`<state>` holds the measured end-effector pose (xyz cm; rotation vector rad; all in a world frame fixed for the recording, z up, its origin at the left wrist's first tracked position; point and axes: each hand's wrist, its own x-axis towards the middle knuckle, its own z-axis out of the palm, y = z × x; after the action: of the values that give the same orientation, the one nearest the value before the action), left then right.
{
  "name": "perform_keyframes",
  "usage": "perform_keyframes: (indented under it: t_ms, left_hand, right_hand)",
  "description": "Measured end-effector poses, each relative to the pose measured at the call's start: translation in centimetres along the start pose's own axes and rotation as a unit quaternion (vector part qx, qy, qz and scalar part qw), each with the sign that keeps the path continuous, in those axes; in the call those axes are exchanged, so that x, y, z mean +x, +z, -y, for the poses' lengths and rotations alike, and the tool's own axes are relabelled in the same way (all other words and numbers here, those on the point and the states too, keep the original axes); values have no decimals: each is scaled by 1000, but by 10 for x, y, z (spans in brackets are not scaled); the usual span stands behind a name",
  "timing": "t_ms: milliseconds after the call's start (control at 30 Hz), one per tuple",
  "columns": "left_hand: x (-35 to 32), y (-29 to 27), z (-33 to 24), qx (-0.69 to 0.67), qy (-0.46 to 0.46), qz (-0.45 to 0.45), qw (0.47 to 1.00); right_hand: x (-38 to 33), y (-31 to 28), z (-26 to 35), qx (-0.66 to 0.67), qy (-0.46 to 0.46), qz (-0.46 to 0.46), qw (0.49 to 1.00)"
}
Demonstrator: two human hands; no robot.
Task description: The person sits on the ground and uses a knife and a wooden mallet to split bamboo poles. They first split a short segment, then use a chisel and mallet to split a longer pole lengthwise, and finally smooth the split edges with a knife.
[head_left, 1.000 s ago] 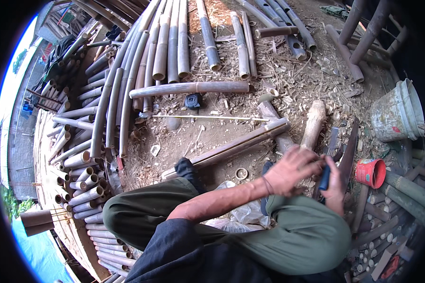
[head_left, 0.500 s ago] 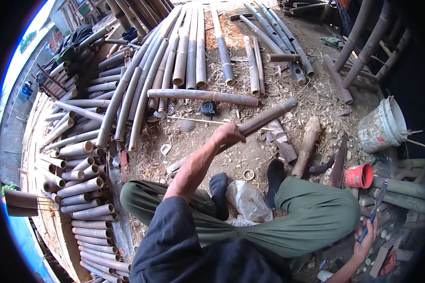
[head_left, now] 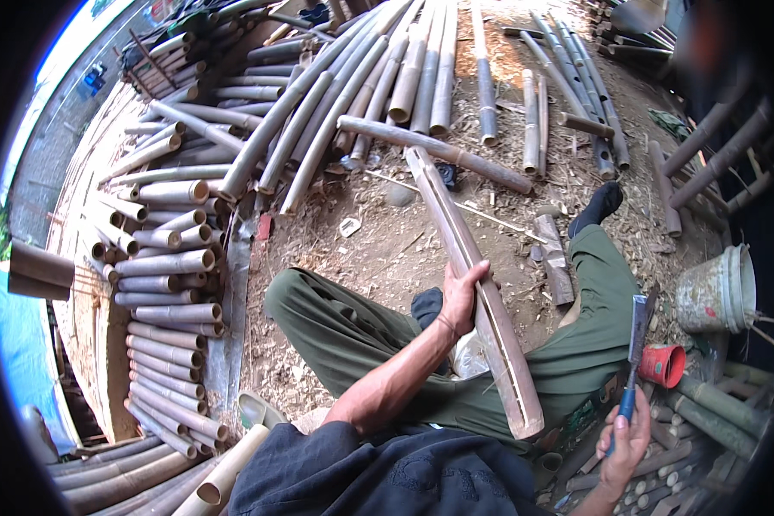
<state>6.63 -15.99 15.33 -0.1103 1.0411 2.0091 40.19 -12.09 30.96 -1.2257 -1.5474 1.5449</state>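
Note:
My left hand [head_left: 461, 301] is wrapped round the middle of a bamboo pole [head_left: 452, 225]. The pole slants from the far left down to the near right, over my right thigh. A long narrow slot runs along its near half. At the right, my right hand [head_left: 625, 443] grips a chisel [head_left: 626, 404] by its blue handle, with the flat metal blade pointing up. The chisel is apart from the pole. Partly hidden behind the pole lies a dark tape measure [head_left: 445, 175].
Stacked bamboo poles [head_left: 168, 265] line the left side, and long poles [head_left: 447, 73] lie ahead. One pole [head_left: 434, 150] lies crosswise in front. A white bucket [head_left: 709, 288] and a small red bucket [head_left: 662, 365] stand at the right. Wood chips litter the ground.
The pole has swung round so its far end points left, and its slot now shows. My right hand has lifted the chisel upright. My right leg has stretched forward, and the view has shifted.

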Motion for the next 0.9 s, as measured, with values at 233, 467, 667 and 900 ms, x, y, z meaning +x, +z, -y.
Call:
perform_keyframes:
  t_ms: [233,467,667,900]
  left_hand:
    - [12,-61,67,-54,-42,-145,987]
    - [33,-72,99,-55,-116,-204,971]
    - [42,-75,114,96,-67,-235,965]
    - [40,-67,106,151,-32,-271,950]
  right_hand:
    - [43,69,-25,-145,27,190,971]
    - [49,97,-24,-306,-44,201,930]
    - [55,108,-33,-450,-77,252,853]
    - [38,101,-26,-507,-28,279,815]
